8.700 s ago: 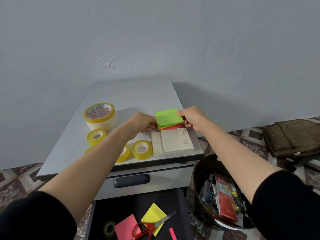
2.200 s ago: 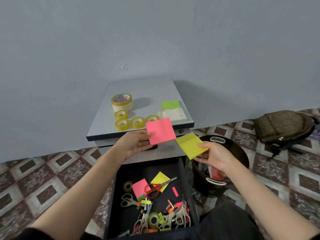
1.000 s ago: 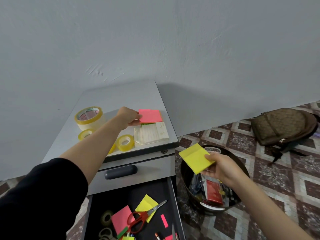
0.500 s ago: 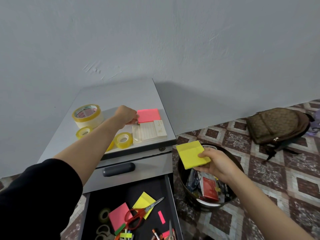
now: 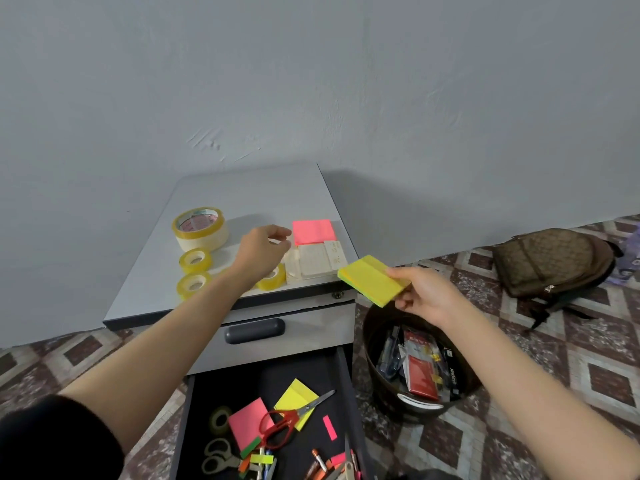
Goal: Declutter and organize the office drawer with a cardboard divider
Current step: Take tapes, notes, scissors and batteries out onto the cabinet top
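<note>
A: Where's the left hand [image 5: 263, 249]?
B: Over the counter [image 5: 249, 195], fingers loosely curled, holding nothing, just beside the pink pad [image 5: 313, 231] that lies there.
A: And the right hand [image 5: 426, 296]?
B: It pinches a yellow pad [image 5: 372, 280], thumb on top, near the counter's front corner; the bin [image 5: 370, 348] stands lower down.
A: The drawer [image 5: 270, 372]?
B: Open, with scissors [image 5: 280, 424], pads and pens loose inside.
</note>
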A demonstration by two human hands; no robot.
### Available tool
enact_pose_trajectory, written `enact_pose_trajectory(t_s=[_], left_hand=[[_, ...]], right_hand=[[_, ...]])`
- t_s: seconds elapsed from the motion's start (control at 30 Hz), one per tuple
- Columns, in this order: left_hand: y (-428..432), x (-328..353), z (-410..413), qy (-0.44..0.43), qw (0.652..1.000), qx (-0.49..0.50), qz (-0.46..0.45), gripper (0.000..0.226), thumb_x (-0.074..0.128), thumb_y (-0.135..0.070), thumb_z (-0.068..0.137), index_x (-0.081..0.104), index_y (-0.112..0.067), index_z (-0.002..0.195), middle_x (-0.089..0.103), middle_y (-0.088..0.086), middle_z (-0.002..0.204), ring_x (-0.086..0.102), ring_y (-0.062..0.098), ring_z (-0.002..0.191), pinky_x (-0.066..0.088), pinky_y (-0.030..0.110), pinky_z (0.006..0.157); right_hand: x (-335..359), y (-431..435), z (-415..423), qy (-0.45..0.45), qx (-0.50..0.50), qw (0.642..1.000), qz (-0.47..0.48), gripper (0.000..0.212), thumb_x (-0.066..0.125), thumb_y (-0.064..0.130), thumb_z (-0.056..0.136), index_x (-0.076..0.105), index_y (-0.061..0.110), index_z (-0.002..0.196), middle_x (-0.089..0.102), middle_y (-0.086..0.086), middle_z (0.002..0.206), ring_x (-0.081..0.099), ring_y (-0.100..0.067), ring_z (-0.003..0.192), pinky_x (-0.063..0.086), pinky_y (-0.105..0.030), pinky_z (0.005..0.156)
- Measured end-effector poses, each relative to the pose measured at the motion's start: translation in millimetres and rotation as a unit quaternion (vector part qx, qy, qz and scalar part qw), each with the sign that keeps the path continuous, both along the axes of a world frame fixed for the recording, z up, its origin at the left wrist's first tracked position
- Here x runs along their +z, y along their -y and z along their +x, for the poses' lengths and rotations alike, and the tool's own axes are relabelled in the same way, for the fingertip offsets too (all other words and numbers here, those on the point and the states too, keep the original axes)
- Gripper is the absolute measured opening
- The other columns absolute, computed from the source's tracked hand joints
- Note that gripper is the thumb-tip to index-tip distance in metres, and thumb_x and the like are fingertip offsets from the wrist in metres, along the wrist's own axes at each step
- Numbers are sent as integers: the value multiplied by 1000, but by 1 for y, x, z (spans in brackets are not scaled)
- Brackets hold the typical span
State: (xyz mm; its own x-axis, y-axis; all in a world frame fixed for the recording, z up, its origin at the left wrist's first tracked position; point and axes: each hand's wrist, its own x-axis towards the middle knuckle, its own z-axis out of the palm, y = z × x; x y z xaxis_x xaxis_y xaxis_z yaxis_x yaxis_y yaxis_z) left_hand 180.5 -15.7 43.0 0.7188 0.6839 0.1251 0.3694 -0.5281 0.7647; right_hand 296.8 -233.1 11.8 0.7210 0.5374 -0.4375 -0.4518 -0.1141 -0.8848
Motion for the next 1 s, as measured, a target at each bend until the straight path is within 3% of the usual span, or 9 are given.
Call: enact_pose_trajectory(t_s=[0.17,0.27,0.4,0.43,0.5,0.57,0.67,0.83,1.0], left_hand=[[4,-1,-23,3,999,-8,45,27,52,-12,93,61,-13,119,57,5,121,54,13,96,45,8,58],[1,-2,-35,0,998,-10,65,26,53,-15,93,61,-17,117,52,3,126,49,9,102,39,9,69],[-9,-4,-48,-3,998,-5,67,23,55,-19,93,62,-22,114,52,-3,125,48,5,104,35,20,83],[-13,-5,-51,0,998,-3,64,21,55,-19,92,62,-24,112,52,-3,124,48,5,104,36,21,84],[-21,-7,-56,7,999,1,49,18,56,-18,92,61,-27,106,52,-3,120,48,6,106,44,28,89],[-27,-8,-61,10,999,9,38,17,56,-17,91,61,-28,103,50,-5,115,47,7,108,51,31,88],[-35,-7,-65,4,999,25,47,19,55,-16,92,62,-25,108,50,-5,114,45,5,106,40,11,71],[-42,-12,-69,-4,998,21,51,20,56,-16,92,62,-23,109,51,-4,117,47,6,105,35,23,84],[-41,-16,-68,-2,999,11,38,17,56,-17,91,62,-26,105,51,-3,116,48,9,108,47,35,89]], right_hand=[[25,-32,10,-19,-13,999,39,17,41,-4,95,44,5,80,48,-10,79,47,-17,64,41,-17,35],[39,-60,16,-24,-12,996,80,18,38,-9,94,46,1,82,51,-14,84,55,-23,73,58,-24,57],[43,-99,27,4,-8,997,81,21,37,-9,95,46,2,79,51,-13,83,56,-28,87,52,-42,82],[42,-109,30,17,-8,998,57,20,39,-7,95,47,3,79,51,-12,81,56,-27,80,52,-39,81],[37,-128,36,61,-23,998,-10,16,48,-3,92,51,5,79,55,-12,79,54,-21,60,52,-20,50],[31,-143,43,95,-50,993,-47,17,58,-2,85,53,8,73,58,-11,80,49,-17,51,30,-15,27],[24,-153,49,113,-67,989,-65,22,61,-4,82,51,8,68,56,-7,72,47,-13,50,20,-9,25],[17,-155,52,122,-70,985,-102,22,58,-6,84,50,7,67,52,-5,62,40,-6,22,23,-8,27],[15,-155,52,140,-58,981,-123,24,55,-3,86,50,8,65,51,-4,62,42,-12,46,33,-21,41]])
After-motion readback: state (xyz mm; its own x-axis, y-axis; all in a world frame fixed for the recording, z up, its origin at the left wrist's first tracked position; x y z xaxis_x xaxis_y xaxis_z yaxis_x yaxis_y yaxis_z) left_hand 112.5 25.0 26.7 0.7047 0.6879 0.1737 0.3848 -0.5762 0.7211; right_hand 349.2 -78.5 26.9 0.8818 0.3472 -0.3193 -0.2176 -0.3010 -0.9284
